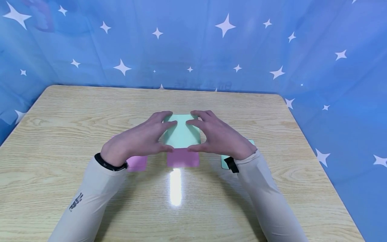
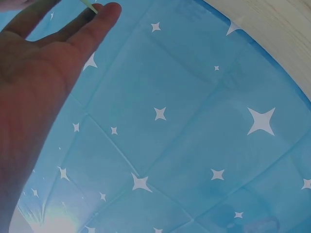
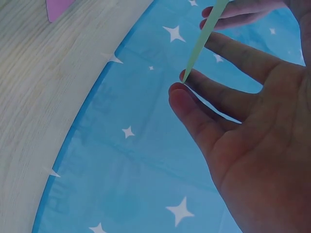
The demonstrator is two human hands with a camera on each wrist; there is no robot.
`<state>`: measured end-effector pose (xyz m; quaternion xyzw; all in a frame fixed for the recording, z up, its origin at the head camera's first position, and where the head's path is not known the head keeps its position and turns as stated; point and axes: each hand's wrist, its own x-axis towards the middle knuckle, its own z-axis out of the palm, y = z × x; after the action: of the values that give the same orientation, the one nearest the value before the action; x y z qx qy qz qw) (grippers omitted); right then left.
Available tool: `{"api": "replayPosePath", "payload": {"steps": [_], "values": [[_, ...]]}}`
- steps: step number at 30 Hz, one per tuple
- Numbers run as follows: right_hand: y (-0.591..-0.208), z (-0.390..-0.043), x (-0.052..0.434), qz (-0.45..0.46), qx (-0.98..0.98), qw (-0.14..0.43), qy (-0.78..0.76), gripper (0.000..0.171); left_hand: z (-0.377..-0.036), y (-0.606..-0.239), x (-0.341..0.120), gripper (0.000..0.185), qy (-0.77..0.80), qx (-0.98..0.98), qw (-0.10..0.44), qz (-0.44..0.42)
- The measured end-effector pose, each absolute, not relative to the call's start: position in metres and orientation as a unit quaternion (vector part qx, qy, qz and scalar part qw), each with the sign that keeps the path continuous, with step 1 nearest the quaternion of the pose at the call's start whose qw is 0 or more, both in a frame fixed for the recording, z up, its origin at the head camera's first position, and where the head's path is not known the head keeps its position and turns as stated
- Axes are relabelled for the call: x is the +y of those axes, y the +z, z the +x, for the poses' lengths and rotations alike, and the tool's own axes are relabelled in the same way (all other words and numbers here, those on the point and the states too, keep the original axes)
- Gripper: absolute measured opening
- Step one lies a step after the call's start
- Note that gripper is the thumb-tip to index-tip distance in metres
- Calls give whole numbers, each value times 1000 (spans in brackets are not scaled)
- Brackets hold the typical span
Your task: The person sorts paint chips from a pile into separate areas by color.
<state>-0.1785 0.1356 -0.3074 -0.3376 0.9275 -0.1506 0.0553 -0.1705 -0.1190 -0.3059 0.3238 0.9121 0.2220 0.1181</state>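
A mint-green sheet [image 1: 182, 131] is held up between both hands, over the table. My left hand [image 1: 145, 134] pinches its left side between thumb and fingers; in the left wrist view only a thin green sliver [image 2: 89, 5] shows at the fingertips. On the opposite side my right hand [image 1: 219, 136] pinches the sheet's lower corner. The right wrist view shows the sheet [image 3: 200, 48] nearly edge-on, thin, with the thumb and a fingertip meeting at its corner. A pink card [image 1: 182, 158] appears just below the sheet in the head view, its upper part hidden.
Another pink card [image 1: 137, 163] lies on the wooden table [image 1: 75, 117], partly covered by the left wrist. Under the right wrist a mint-green card [image 1: 224, 163] is partly hidden. A blue curtain [image 1: 187, 47] with white stars hangs behind the table and along its sides.
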Motion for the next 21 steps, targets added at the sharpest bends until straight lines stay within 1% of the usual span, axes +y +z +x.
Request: {"api": "replayPosePath", "payload": {"steps": [13,21], "values": [[-307,-178,136,-336,928,57,-152,75,-171,-305,-119,77,215,912,119,329],[-300,-178,148,-328,929,57,-164,74,-174,-299,-108,76,211,913,117,330]]}}
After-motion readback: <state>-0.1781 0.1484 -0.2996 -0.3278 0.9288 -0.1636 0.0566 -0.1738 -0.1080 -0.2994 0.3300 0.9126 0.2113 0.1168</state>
